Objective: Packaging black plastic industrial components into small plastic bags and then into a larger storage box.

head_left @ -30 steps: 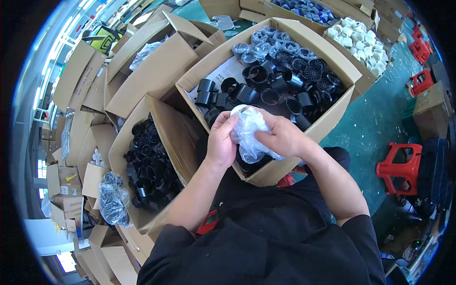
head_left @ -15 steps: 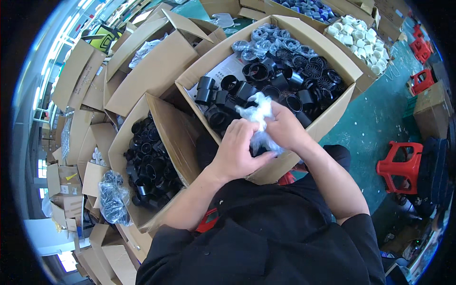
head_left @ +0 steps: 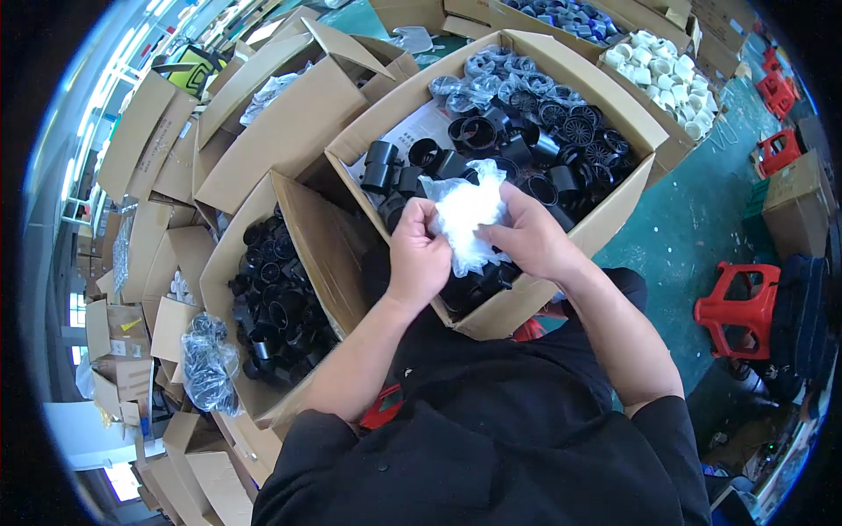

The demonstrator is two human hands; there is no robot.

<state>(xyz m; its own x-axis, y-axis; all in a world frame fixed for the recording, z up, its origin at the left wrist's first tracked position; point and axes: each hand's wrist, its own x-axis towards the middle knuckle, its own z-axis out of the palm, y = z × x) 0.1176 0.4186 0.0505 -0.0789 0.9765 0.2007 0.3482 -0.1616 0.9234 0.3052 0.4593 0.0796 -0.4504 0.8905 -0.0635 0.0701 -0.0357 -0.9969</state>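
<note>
Between my two hands is a crumpled clear plastic bag point(head_left: 471, 215), glaring white in the light. My left hand point(head_left: 419, 254) pinches its left edge, fingers curled in. On the other side my right hand point(head_left: 533, 235) grips it with thumb and fingers. Whether anything lies inside the bag cannot be made out. Both hands are above the near part of a large cardboard box point(head_left: 627, 206) of black plastic pipe fittings point(head_left: 478, 131). Some fittings at its far end are wrapped in clear plastic point(head_left: 491, 74).
A second cardboard box point(head_left: 320, 263) with black fittings stands at left, a bagged bundle point(head_left: 209, 364) beside it. White fittings point(head_left: 662, 74) fill a box at the far right. Red stools point(head_left: 738, 307) stand on the green floor at right. More open cartons point(head_left: 272, 131) crowd the far left.
My hands have moved apart, my left one to the left. The plastic bag between them is spread wider and flatter than before.
</note>
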